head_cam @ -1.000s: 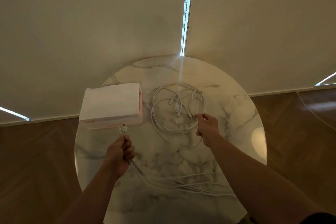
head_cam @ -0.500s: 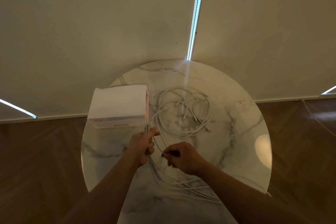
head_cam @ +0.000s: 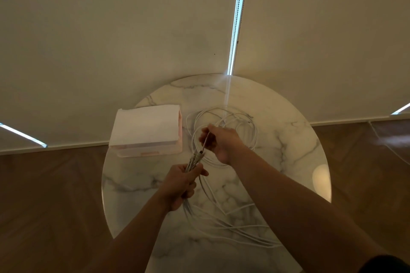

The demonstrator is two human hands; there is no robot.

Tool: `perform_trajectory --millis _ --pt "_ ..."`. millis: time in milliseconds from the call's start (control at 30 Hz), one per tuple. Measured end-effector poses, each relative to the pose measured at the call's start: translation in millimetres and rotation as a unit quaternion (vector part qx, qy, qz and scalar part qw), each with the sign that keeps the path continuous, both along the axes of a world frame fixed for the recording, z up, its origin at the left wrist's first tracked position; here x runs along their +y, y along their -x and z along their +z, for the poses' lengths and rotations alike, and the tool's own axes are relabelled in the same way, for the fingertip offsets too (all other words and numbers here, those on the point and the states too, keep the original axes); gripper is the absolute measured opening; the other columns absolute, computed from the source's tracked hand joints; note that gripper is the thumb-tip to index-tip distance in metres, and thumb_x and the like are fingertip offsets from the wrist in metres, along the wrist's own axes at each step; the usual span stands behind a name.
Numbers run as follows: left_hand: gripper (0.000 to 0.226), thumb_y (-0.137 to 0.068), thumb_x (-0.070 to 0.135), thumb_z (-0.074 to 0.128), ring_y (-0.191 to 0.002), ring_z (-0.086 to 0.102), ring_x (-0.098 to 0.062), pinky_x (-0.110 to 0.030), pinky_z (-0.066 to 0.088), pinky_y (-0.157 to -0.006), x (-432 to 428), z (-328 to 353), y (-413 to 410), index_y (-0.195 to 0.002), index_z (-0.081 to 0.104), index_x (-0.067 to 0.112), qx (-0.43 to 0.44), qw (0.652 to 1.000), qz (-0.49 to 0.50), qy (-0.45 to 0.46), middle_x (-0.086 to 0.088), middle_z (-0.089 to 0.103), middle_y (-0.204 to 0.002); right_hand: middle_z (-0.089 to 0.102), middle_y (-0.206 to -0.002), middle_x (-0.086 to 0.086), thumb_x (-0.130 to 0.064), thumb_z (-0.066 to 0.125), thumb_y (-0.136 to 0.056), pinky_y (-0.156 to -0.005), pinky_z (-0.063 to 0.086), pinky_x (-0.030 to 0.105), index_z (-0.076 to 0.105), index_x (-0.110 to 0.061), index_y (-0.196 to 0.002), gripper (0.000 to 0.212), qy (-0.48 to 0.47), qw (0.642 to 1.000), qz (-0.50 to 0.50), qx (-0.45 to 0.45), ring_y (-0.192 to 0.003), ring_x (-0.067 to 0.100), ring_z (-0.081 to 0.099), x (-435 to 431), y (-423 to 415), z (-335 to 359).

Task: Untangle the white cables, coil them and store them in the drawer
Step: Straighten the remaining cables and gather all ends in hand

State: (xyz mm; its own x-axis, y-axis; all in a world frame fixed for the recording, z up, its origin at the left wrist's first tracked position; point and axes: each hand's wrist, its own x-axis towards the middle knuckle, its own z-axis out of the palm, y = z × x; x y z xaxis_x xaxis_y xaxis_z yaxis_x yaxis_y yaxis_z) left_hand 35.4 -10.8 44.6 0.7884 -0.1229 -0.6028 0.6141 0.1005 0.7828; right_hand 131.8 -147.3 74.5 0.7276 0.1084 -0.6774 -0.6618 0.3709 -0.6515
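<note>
Several white cables lie on a round marble table (head_cam: 288, 162). My left hand (head_cam: 180, 182) grips a bundle of cable ends (head_cam: 196, 158), whose plugs stick up above my fist. Their long tails (head_cam: 221, 224) trail across the near part of the table. My right hand (head_cam: 219, 142) pinches one cable end (head_cam: 206, 139) just above that bundle. Behind my right hand lies a loose tangle of white cables (head_cam: 250, 131). A white and pink drawer box (head_cam: 146, 131) stands at the table's left, its drawer front closed.
The table stands on a brown wooden floor (head_cam: 48, 195). Pale roller blinds (head_cam: 133, 29) hang behind it, with bright slits of daylight between them. A pale round light spot (head_cam: 320, 177) lies near the table's right edge.
My right hand moved from the tangle down to my left hand, then lifted up and away with one cable end. My left hand moved right and kept its grip on the bundle.
</note>
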Motion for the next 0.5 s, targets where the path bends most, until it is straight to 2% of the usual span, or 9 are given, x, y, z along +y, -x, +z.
perform_trajectory --millis 67,133,167,267,333,400,500 --pt "0.036 -0.094 0.029 0.058 -0.043 0.017 -0.009 -0.026 0.012 -0.043 2 -1 0 -0.095 0.067 -0.005 -0.001 0.999 0.037 0.012 0.001 0.02 -0.058 0.048 -0.057 0.005 -0.021 0.046 -0.103 -0.046 0.042 0.026 0.062 0.0 -0.085 0.032 0.013 0.998 -0.054 -0.022 -0.048 0.015 0.046 -3 -4 6" --pt "0.04 -0.099 0.034 0.051 -0.043 0.016 -0.008 -0.024 0.012 -0.042 7 -3 -3 -0.095 0.064 -0.004 0.023 0.993 0.102 0.051 0.002 0.021 -0.057 0.037 -0.052 0.0 -0.029 0.04 -0.104 -0.039 0.026 0.022 0.062 -0.005 -0.08 0.041 0.124 0.987 -0.01 -0.098 -0.04 0.011 0.03 -10 0 7" --pt "0.042 -0.101 0.036 0.046 -0.041 0.016 -0.008 -0.023 0.012 -0.042 10 -4 -5 -0.093 0.062 -0.001 0.039 0.986 0.136 0.086 0.004 0.021 -0.056 0.037 -0.05 -0.001 -0.031 0.039 -0.104 -0.04 0.023 0.022 0.063 -0.007 -0.077 0.043 0.192 0.971 0.038 -0.139 -0.039 0.011 0.029 -14 5 7" --pt "0.043 -0.1 0.045 0.037 -0.036 0.018 -0.005 -0.02 0.013 -0.038 16 -10 -12 -0.083 0.054 0.009 0.075 0.955 0.21 0.198 0.008 0.024 -0.048 0.047 -0.043 -0.013 -0.023 0.043 -0.101 -0.048 0.028 0.024 0.066 -0.015 -0.072 0.038 0.335 0.889 0.192 -0.249 -0.041 0.004 0.038 -17 34 2" --pt "0.045 -0.099 0.048 0.036 -0.034 0.019 -0.005 -0.018 0.015 -0.036 16 -13 -14 -0.08 0.052 0.011 0.083 0.942 0.232 0.228 0.008 0.024 -0.047 0.051 -0.048 -0.016 -0.015 0.045 -0.099 -0.052 0.029 0.016 0.067 -0.015 -0.075 0.033 0.372 0.838 0.265 -0.297 -0.047 -0.001 0.048 -14 59 -5" --pt "0.047 -0.099 0.05 0.036 -0.035 0.019 -0.005 -0.018 0.016 -0.035 13 -16 -15 -0.081 0.053 0.011 0.087 0.941 0.241 0.219 0.008 0.025 -0.047 0.05 -0.057 -0.014 -0.013 0.046 -0.099 -0.055 0.032 0.012 0.067 -0.011 -0.079 0.029 0.388 0.812 0.29 -0.325 -0.057 -0.006 0.051 -11 79 -16" --pt "0.049 -0.1 0.052 0.034 -0.035 0.019 -0.005 -0.018 0.017 -0.036 8 -17 -15 -0.083 0.054 0.01 0.089 0.942 0.25 0.207 0.008 0.026 -0.047 0.05 -0.062 -0.014 -0.012 0.046 -0.098 -0.058 0.034 0.013 0.065 -0.012 -0.079 0.026 0.386 0.798 0.307 -0.347 -0.059 0.001 0.05 -8 97 -26"
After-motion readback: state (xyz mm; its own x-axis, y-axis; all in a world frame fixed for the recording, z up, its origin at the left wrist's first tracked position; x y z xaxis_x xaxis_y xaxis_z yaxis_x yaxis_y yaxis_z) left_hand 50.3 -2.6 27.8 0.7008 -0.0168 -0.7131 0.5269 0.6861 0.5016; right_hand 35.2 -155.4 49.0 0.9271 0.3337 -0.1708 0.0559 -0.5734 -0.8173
